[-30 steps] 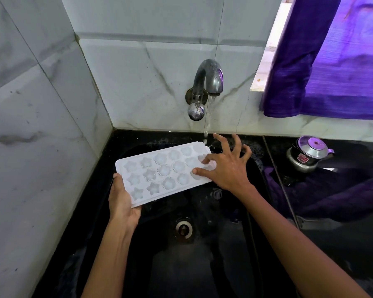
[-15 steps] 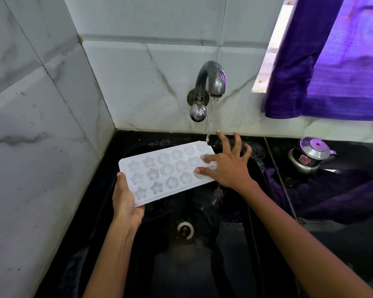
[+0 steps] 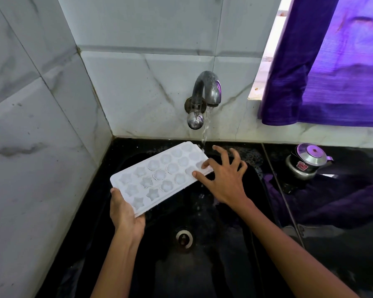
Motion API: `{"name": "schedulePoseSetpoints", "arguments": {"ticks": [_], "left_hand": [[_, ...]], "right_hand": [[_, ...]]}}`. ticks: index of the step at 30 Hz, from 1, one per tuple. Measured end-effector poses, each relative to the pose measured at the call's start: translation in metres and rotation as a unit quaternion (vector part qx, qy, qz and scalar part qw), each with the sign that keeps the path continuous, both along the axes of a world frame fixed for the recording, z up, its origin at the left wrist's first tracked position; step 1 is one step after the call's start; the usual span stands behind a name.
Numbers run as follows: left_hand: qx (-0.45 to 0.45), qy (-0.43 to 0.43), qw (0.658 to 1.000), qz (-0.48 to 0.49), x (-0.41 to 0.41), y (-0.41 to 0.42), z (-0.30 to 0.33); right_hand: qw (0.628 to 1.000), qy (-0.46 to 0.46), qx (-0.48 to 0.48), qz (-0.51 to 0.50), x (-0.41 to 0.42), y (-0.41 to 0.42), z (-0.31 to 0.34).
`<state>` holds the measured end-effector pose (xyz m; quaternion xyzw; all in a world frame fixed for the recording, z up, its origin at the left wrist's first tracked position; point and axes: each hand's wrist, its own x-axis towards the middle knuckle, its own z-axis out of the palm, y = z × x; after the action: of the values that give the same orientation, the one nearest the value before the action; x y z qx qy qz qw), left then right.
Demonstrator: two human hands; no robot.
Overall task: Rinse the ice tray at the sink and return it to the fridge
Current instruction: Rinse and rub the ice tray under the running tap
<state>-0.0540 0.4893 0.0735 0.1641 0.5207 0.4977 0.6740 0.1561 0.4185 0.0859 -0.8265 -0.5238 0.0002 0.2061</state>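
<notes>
My left hand (image 3: 125,214) grips the tray (image 3: 159,177) by its near end over the sink (image 3: 254,211), right hand (image 3: 222,177) spread with fingertips rubbing its far cups; I should tilt it under the stream (image 3: 206,130).

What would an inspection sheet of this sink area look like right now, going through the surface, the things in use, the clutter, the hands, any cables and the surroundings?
Surface: black sink with a metal drain, wet; black counter to its right.
Job's things: white ice tray, held tilted over the basin, its far corner at the water stream; tap running.
Clutter: small steel pot with lid on the counter, dark purple cloth beside it.
Hands: left hand grips the tray's near end; right hand has spread fingers, thumb and a fingertip touching the tray's far end.
Cables: nothing seen.
Surroundings: grey marble-look wall tiles, purple curtain at a window ledge on the right.
</notes>
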Motion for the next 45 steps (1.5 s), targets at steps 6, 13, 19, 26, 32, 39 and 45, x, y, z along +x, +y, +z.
{"name": "schedulePoseSetpoints", "arguments": {"ticks": [6,13,19,26,32,39,45], "left_hand": [[0.011,0.007,1.000,-0.006,-0.003,0.006,0.002],[0.015,0.002,1.000,-0.024,-0.003,0.008,0.001],[0.009,0.000,0.999,-0.035,-0.006,0.007,0.001],[0.009,-0.020,0.999,-0.043,0.000,0.004,0.004],[0.016,-0.013,0.999,-0.045,-0.004,0.004,0.005],[0.024,-0.013,0.998,-0.064,-0.003,0.001,0.007],[0.023,-0.017,0.997,-0.067,-0.001,0.000,0.009]], "right_hand": [[0.992,-0.041,-0.066,0.095,0.012,0.004,0.001],[0.992,-0.061,-0.060,0.096,0.017,0.004,0.007],[0.992,-0.075,-0.073,0.076,0.020,-0.001,0.010],[0.972,-0.222,-0.018,0.075,0.014,-0.002,-0.002],[0.992,-0.112,-0.006,0.059,0.016,-0.005,0.005],[0.987,-0.108,-0.075,0.094,0.020,-0.008,0.005],[0.981,-0.136,-0.084,0.114,0.020,-0.010,0.010]]}}
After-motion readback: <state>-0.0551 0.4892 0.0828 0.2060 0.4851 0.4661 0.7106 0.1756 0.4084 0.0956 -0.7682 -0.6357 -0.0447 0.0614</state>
